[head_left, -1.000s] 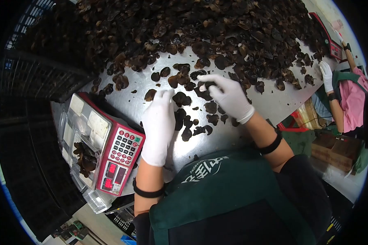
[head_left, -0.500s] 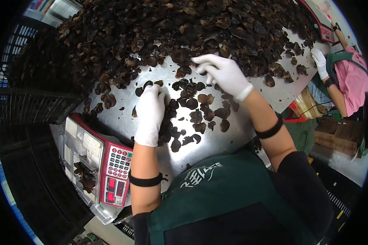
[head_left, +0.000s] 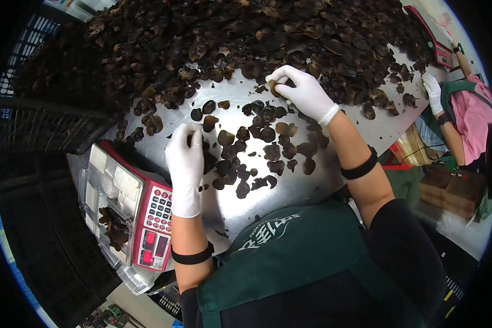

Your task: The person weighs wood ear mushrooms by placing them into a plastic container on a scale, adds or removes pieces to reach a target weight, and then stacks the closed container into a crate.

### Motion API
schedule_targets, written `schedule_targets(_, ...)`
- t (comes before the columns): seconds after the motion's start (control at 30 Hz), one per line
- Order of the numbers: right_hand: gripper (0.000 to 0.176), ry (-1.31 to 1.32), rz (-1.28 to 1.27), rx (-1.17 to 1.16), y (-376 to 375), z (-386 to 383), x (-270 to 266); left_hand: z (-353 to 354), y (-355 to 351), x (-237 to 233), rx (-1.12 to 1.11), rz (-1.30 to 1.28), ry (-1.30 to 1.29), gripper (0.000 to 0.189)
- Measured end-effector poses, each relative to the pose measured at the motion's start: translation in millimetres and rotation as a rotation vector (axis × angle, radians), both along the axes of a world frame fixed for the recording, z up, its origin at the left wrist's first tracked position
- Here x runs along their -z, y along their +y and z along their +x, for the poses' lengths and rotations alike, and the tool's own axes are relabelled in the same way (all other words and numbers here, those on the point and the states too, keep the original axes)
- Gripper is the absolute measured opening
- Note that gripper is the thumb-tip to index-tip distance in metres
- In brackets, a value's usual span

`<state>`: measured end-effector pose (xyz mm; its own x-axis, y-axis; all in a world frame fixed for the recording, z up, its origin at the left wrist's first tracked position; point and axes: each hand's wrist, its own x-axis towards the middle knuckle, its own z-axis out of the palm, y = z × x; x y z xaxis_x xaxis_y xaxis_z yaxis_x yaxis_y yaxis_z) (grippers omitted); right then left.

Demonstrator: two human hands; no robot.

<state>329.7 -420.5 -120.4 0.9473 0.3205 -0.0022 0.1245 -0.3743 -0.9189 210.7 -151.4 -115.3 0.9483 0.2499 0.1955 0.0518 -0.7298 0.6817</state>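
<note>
My right hand (head_left: 306, 95), in a white glove, pinches a brown piece of wood ear mushroom (head_left: 274, 88) between thumb and forefinger, just in front of the big heap. My left hand (head_left: 185, 167), also gloved, is at the left side of the loose pieces with its fingers curled in. What its fingertips hold, if anything, is hidden. Between the hands, scattered wood ear mushrooms (head_left: 268, 135) lie on the shiny metal table (head_left: 246, 210). A few separate pieces (head_left: 209, 107) lie just beyond the left fingertips.
A large heap of wood ears (head_left: 229, 33) covers the table's far side. At left are black crates (head_left: 49, 128) and a red scale (head_left: 157, 210) with a clear plastic box (head_left: 101, 224) holding mushrooms. A co-worker's gloved hand (head_left: 433, 93), another scale (head_left: 443, 54) and cartons (head_left: 454, 191) are at right.
My left hand has drawn back toward me and left, away from the small pieces there. My right fingers have closed on a brown piece. The view has shifted slightly.
</note>
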Motion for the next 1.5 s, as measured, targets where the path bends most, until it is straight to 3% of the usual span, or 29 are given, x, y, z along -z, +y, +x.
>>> schedule_targets(0.1,0.022,-0.041,-0.070,-0.028,-3.9,-13.9,-1.7,7.4,-26.2,-1.1,0.091,0.030,0.023,0.016)
schedule_targets(0.13,0.026,0.033,-0.247,-0.033,-0.4,-21.8,-14.9,9.2,-35.2,-4.2,0.134,0.060,0.027,0.017)
schedule_targets(0.2,0.032,-0.232,-0.452,-0.034,9.2,-34.5,-1.9,10.6,-51.6,-4.8,0.153,0.114,0.089,0.020)
schedule_targets(0.27,0.033,-0.279,-0.628,-0.103,13.8,-38.5,15.5,8.1,-60.4,-3.0,0.214,0.128,0.137,0.022)
schedule_targets(0.37,0.029,-0.275,-0.413,-0.041,9.1,-32.7,18.8,1.2,-53.2,1.7,0.253,0.193,0.301,0.014)
schedule_targets(0.4,0.028,-0.198,-0.337,-0.010,6.3,-30.6,13.9,-4.0,-45.5,6.2,0.257,0.132,0.175,0.014)
schedule_targets(0.47,0.027,-0.183,-0.282,0.005,4.1,-24.7,3.6,-2.6,-29.0,3.0,0.229,0.015,-0.034,0.012)
schedule_targets(0.5,0.028,-0.196,-0.297,-0.005,5.8,-20.6,-1.0,-9.3,-20.4,-5.7,0.077,-0.061,0.140,0.014)
schedule_targets(0.53,0.030,-0.208,-0.310,-0.014,7.9,-18.2,-6.0,-11.2,-4.7,1.2,-0.013,-0.054,0.099,0.013)
schedule_targets(0.6,0.032,-0.250,-0.390,-0.034,17.8,-14.8,-15.5,-16.0,5.6,-24.8,-0.236,-0.367,0.267,0.009)
schedule_targets(0.73,0.027,-0.306,-0.522,-0.127,44.0,-8.9,-9.8,-24.5,21.2,-21.8,-0.215,-0.206,0.116,0.010)
schedule_targets(0.83,0.030,-0.329,-0.801,-0.307,65.8,-8.7,8.4,-18.8,4.6,-26.6,-0.097,0.019,0.092,0.024)
schedule_targets(0.87,0.030,-0.333,-0.802,-0.305,67.3,-6.9,8.2,-15.5,2.2,-19.1,0.011,0.104,-0.026,0.024)
schedule_targets(1.0,0.027,-0.319,-0.645,-0.228,67.8,-3.2,-0.2,-7.4,-22.8,-7.4,0.138,0.395,0.153,0.023)
schedule_targets(1.07,0.027,-0.241,-0.567,-0.193,69.9,3.3,-3.1,0.2,-26.8,11.0,0.136,0.649,0.188,0.014)
schedule_targets(1.17,0.026,-0.323,-0.555,-0.227,86.2,6.5,-8.6,-5.6,-24.8,6.7,0.109,0.687,0.206,0.011)
schedule_targets(1.33,0.019,-0.418,-0.778,-0.449,136.8,5.3,-11.8,-40.3,-13.2,-30.6,-0.042,0.155,0.138,0.011)
schedule_targets(1.37,0.019,-0.535,-0.872,-0.504,146.0,3.5,-4.0,-51.0,-6.6,-30.1,-0.020,0.153,0.062,0.013)
schedule_targets(1.5,0.018,-0.461,-0.864,-0.497,159.4,5.7,-0.3,-103.4,4.9,-45.0,-0.050,-0.100,0.126,0.012)
